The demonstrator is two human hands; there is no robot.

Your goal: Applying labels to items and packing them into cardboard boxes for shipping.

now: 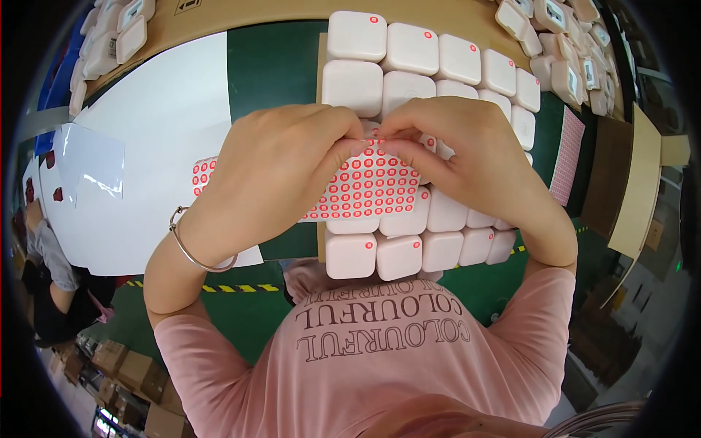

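Note:
A white sheet of small round red stickers hangs over rows of pale pink rounded-square cases. My left hand is closed, its thumb and index finger pinching the sheet's upper edge. My right hand pinches at the same edge, its fingertips nearly touching the left ones. Between the two pinches shows a bit of red sticker; whether it has come off the sheet I cannot tell. Several cases in the far row and the nearest row bear one red sticker at a corner. The sheet and my hands hide the cases in the middle.
A large white paper board covers the left of the green table. Another sticker sheet lies at the right. More pale cases are heaped at the far right and far left. Another person's arm shows at the left edge.

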